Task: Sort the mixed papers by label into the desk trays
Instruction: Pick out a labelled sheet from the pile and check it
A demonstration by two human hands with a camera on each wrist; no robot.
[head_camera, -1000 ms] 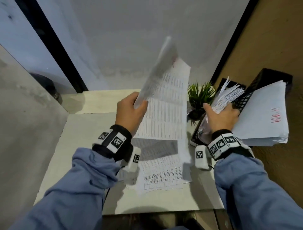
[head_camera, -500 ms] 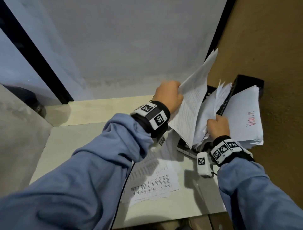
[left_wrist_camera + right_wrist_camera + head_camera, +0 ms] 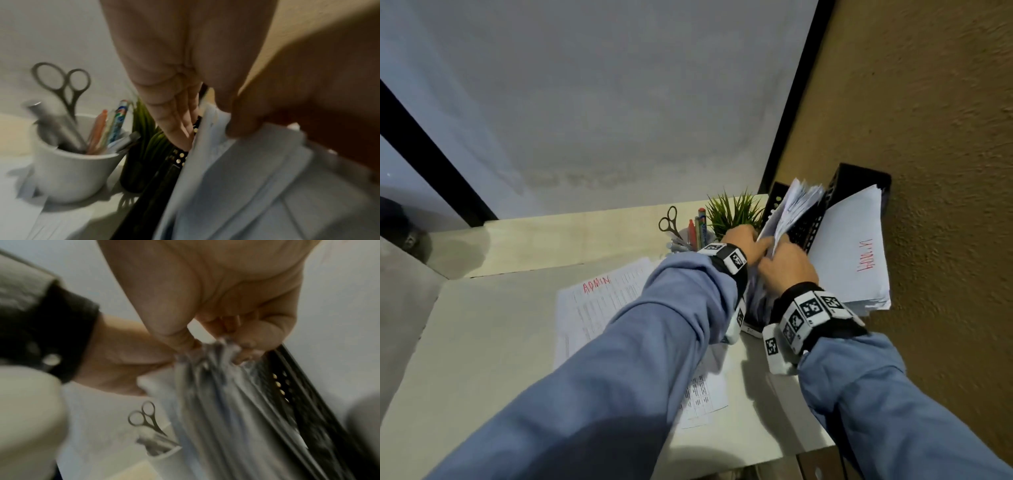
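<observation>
We see both hands at the black desk trays on the far right of the worktop, close together and nearly touching. The right hand pinches the near edge of a thick sheaf of papers that stands tilted in the left tray; in the right wrist view its curled fingers clamp the bunched edges. The left hand lies against the left face of that sheaf, its fingers straight along the paper beside the perforated tray wall; whether its thumb grips a sheet we cannot tell. Just right of it, a second stack marked in red letters leans in the right tray, overhanging its near edge. On the worktop, to the near left of the trays, lies a printed sheet headed "ADMIN" in red, partly hidden under the left sleeve. Beyond the left hand stand a small green plant and a white cup holding scissors and pens.
</observation>
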